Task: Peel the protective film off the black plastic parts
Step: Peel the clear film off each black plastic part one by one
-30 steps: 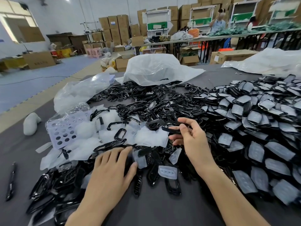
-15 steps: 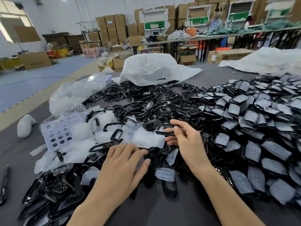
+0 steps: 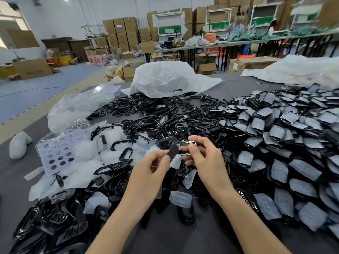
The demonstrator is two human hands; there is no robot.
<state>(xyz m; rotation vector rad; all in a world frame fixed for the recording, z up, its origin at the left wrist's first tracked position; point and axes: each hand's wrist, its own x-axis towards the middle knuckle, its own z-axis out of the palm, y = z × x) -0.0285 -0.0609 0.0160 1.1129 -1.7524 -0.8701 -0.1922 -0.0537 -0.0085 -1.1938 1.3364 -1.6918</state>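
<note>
Both hands are raised above the middle of the table and meet over the heap. My right hand (image 3: pixel 203 158) pinches a black ring-shaped plastic part (image 3: pixel 185 147) between thumb and fingers. My left hand (image 3: pixel 154 165) pinches a small dark oval piece (image 3: pixel 173 151) with a pale film flap (image 3: pixel 175 160) hanging under it, right against the ring. A pile of film-covered black parts (image 3: pixel 278 143) fills the right side. Bare black frames (image 3: pixel 146 110) lie in the centre and at the near left (image 3: pixel 45 222). Peeled films (image 3: pixel 84 162) lie at the left.
A grey cloth table (image 3: pixel 165 237) carries everything. Large clear plastic bags sit at the back centre (image 3: pixel 168 79), back left (image 3: pixel 77 107) and back right (image 3: pixel 300 68). A perforated pale tray (image 3: pixel 58 154) lies left. Cardboard boxes and a person (image 3: pixel 236 26) stand beyond.
My left hand lifted off the pile of parts and came up to the right hand, now pinching a small piece with film. The right hand kept holding its black ring.
</note>
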